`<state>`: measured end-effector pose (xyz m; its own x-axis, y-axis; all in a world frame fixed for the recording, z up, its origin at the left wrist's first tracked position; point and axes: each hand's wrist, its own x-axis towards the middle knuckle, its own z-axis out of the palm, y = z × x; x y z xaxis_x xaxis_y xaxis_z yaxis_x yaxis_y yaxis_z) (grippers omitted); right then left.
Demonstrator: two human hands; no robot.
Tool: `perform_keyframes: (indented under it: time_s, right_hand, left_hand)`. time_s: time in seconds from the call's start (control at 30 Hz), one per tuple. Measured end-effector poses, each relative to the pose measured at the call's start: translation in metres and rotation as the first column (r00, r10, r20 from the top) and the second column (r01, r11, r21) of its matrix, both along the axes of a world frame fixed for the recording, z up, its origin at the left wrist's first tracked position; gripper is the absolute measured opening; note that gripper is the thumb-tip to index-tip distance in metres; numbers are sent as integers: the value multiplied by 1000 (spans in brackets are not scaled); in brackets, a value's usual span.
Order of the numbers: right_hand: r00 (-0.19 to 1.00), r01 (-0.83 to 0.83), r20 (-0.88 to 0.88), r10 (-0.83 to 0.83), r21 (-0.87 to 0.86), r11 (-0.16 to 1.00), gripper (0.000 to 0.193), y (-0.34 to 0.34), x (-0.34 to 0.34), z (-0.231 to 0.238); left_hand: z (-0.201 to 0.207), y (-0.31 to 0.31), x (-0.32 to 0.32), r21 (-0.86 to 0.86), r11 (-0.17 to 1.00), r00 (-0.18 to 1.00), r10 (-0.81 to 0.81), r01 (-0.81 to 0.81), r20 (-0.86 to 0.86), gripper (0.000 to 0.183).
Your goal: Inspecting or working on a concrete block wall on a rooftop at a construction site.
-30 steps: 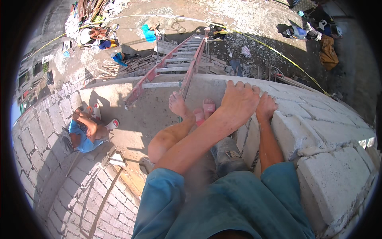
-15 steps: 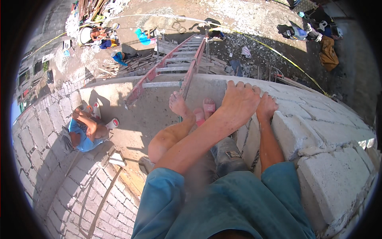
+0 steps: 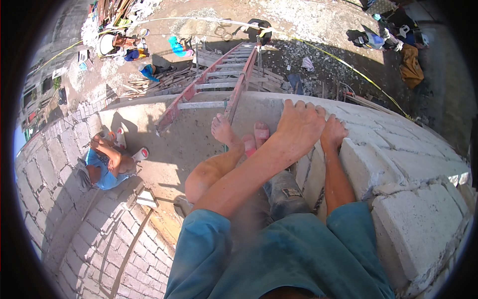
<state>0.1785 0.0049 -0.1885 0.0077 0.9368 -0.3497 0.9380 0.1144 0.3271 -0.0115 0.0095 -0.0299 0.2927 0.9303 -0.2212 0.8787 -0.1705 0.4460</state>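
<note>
My left hand [image 3: 301, 122] reaches across in front of me, its fingers curled over the top edge of the grey block wall [image 3: 358, 110]. Close beside it, my right hand [image 3: 334, 134] also bends its fingers over that wall. The fingertips of both are partly hidden. Below my left forearm are my bent bare knee [image 3: 200, 183] and a bare foot [image 3: 222, 129] near the ladder's top. A pink slipper [image 3: 261, 132] shows on a foot beside it.
A red-sided ladder [image 3: 219, 82] leans at the ledge [image 3: 149, 112], with ground far below. At left, a person in blue [image 3: 102, 167] sits on the ledge. Rough concrete blocks [image 3: 423, 229] rise at my right. Planks [image 3: 164, 82], yellow tape [image 3: 348, 67] and several people are below.
My hands keep the same place on the wall. Down below, a dark-clad person near the ladder's foot has moved slightly up and left in view. A person in bright cyan has shifted a little.
</note>
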Motion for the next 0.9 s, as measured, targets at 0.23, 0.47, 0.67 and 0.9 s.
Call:
perform_keyframes:
  time_s: [0.23, 0.47, 0.67, 0.9]
  right_hand:
    - [1000, -5, 2, 5, -8, 1000, 11, -1, -1, 2]
    - [1000, 0, -30, 1, 30, 1000, 24, -2, 7, -9]
    - [1000, -2, -28, 2, -2, 1000, 15, 0, 1, -1]
    - [1000, -27, -13, 28, 71, 997, 20, -1, 4, -5]
  left_hand:
    - [-1, -2, -1, 27, 1000, 1000, 3, -3, 1, 23]
    - [-1, -1, 0, 31, 999, 1000, -7, 8, -4, 23]
    - [0, 0, -2, 31, 999, 1000, -10, 11, -9, 23]
    - [0, 2, 0, 13, 1000, 1000, -12, 11, 7, 24]
